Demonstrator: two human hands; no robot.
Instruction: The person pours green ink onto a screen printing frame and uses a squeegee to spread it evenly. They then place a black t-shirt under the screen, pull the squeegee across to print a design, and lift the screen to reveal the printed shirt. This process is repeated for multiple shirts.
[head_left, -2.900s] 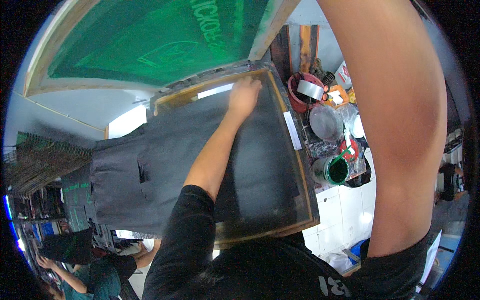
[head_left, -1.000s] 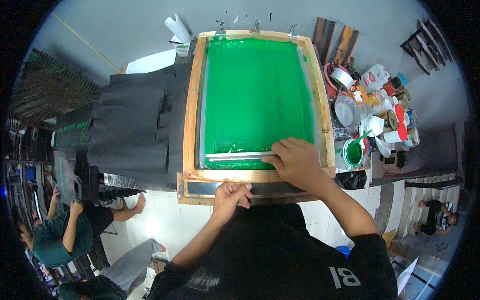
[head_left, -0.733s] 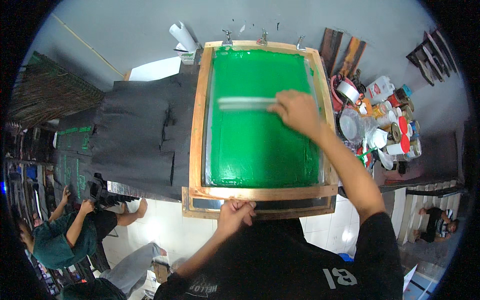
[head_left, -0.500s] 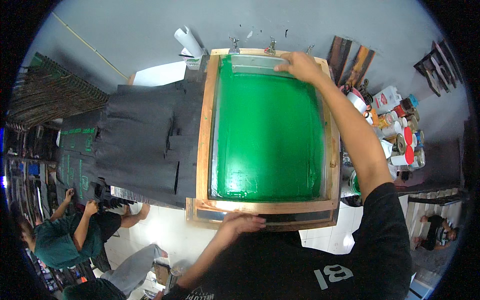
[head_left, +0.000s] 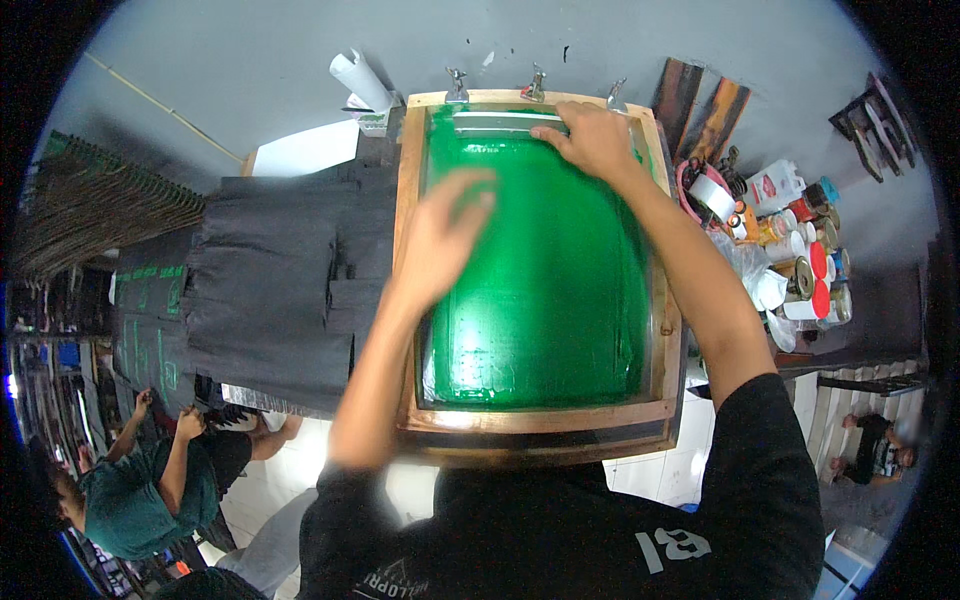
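Observation:
In front of me lies a wooden-framed printing screen (head_left: pixel 662 340), its mesh (head_left: pixel 540 290) covered with wet green ink. At its far end my right hand (head_left: pixel 592 140) grips a squeegee (head_left: pixel 490 123), a pale strip lying crosswise just inside the far rail. My left hand (head_left: pixel 445 230) is over the left part of the mesh, smeared by motion, thumb and fingers seemingly apart and nothing visible in it. Metal hinge clamps (head_left: pixel 533 85) hold the frame's far edge. Under the near rail a dark board edge (head_left: pixel 550 442) shows.
Dark sheets (head_left: pixel 270 240) cover the table to the left. Ink jars and tubs (head_left: pixel 800 265) crowd the right side. A paper roll (head_left: pixel 360 82) stands at the far left of the screen. Another person (head_left: pixel 140 500) works at lower left; someone else (head_left: pixel 875 450) sits at far right.
My left hand has risen from the near rail to over the mesh's upper left. The screen's near end looks lower, closer to the board. My right hand stays on the squeegee at the far end.

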